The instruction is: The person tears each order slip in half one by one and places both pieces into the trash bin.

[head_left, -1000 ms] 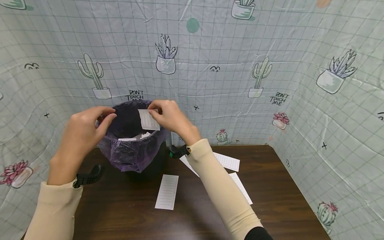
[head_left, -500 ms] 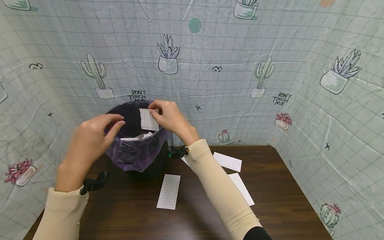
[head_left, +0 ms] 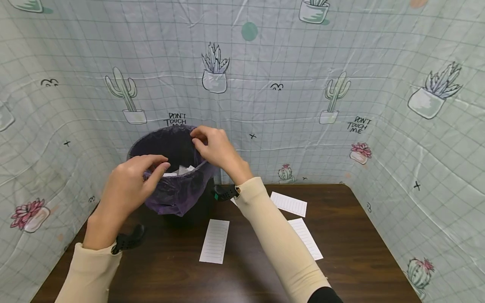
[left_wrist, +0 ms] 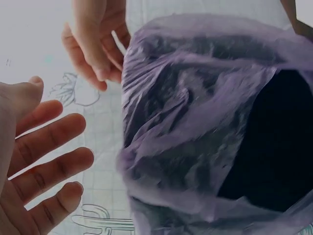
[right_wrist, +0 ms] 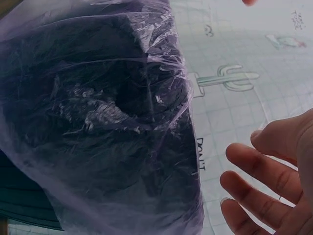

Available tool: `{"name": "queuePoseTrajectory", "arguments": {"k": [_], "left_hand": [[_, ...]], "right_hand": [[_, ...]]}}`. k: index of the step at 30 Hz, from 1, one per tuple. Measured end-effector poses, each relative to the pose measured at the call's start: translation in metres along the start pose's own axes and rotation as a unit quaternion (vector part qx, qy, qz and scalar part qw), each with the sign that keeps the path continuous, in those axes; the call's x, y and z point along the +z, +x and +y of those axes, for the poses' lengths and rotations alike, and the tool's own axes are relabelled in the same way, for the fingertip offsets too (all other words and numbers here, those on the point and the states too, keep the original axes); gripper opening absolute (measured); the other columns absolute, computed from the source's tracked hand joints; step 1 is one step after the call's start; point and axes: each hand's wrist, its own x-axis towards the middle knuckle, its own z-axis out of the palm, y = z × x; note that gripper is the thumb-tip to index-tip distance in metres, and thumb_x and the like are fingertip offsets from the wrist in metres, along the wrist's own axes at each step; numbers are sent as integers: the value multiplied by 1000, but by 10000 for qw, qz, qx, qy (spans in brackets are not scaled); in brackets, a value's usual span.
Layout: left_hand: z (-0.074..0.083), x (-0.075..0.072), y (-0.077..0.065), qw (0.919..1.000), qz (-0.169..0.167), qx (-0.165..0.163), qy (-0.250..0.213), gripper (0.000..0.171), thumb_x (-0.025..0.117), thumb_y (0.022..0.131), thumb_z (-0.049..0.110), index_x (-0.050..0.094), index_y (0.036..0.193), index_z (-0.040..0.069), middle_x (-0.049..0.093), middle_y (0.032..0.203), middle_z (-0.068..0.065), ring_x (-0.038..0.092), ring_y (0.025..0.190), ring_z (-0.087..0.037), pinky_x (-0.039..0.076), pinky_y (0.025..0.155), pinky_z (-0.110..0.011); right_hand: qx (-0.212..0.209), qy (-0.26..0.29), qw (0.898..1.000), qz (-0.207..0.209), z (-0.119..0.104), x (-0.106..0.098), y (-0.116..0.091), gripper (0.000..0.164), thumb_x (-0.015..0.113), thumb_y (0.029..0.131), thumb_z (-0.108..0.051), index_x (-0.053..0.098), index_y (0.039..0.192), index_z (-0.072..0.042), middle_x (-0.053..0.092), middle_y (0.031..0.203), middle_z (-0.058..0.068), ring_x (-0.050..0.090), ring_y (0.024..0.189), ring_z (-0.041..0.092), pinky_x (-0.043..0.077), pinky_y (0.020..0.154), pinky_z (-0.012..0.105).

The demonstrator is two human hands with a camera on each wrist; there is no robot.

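A dark trash bin [head_left: 202, 204] lined with a purple plastic bag [head_left: 176, 195] stands at the back left of the table. White paper pieces [head_left: 184, 170] lie inside it. My right hand [head_left: 217, 146] hovers over the bin's right rim, fingers loosely bent and nothing between them. Over the near left rim is my left hand [head_left: 130, 183]; thumb and fingertips are apart. In the left wrist view, the left fingers [left_wrist: 54, 166] are spread beside the bag and hold nothing. Relaxed right fingers [right_wrist: 259, 196] show beside the bag in the right wrist view.
One lined paper strip [head_left: 214, 241] lies on the brown table [head_left: 159, 269] in front of the bin. Two more, an upper strip [head_left: 289, 204] and a lower strip [head_left: 306, 238], lie right of the right forearm, which partly covers another paper. A cactus-print sheet [head_left: 257, 109] surrounds the table.
The paper piece pinched in my right hand has been let go and no longer shows there. My left hand has moved right and toward me, over the bin's near rim.
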Motion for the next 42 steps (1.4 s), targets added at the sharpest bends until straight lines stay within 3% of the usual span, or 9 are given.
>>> {"name": "queuePoseTrajectory", "arguments": {"k": [5, 12, 20, 26, 33, 42], "left_hand": [[4, 7, -7, 9995, 167, 198, -196, 20, 82, 83, 6, 76, 101, 2, 76, 88, -12, 68, 76, -27, 56, 64, -45], [16, 19, -15, 9967, 311, 304, -680, 18, 81, 82, 5, 76, 100, 2, 75, 97, -11, 70, 91, -28, 56, 80, -41], [34, 40, -37, 9919, 156, 262, -1236, 21, 72, 96, 25, 76, 103, 6, 75, 104, -8, 70, 93, -22, 55, 77, -30], [49, 63, -61, 9858, -39, 6, -1679, 21, 80, 85, 8, 76, 106, 8, 75, 104, -3, 67, 83, -14, 53, 70, -21], [63, 90, -91, 9825, -124, -408, -1816, 21, 82, 83, 6, 76, 103, 10, 75, 99, 2, 65, 76, -9, 52, 62, -18], [72, 116, -128, 9732, -352, -1283, -1876, 18, 84, 82, 5, 76, 98, 9, 72, 89, 1, 59, 67, -8, 45, 58, -12]], "right_hand": [[-41, 73, 9998, 169, 4, 1, -11, 24, 60, 104, -13, 70, 123, -3, 75, 119, 10, 70, 108, 22, 55, 95, 33], [-134, 223, 9977, 633, 15, 0, -37, 21, 63, 101, -11, 72, 118, -3, 75, 114, 10, 69, 105, 23, 56, 93, 39], [-240, 343, 9954, 865, 26, 1, -73, 26, 64, 100, -11, 70, 123, -1, 73, 122, 13, 67, 116, 26, 57, 95, 41], [-86, 387, 9951, 906, 38, 7, -102, 29, 65, 100, -12, 69, 127, -1, 71, 126, 14, 67, 119, 29, 58, 94, 45], [257, 388, 9948, 901, 65, 26, -132, 29, 68, 98, -12, 69, 126, -2, 71, 125, 15, 68, 115, 31, 59, 89, 46], [745, 299, 9963, 317, 93, 67, -162, 34, 72, 94, -10, 66, 126, 0, 72, 122, 15, 68, 115, 30, 58, 91, 46]]}}
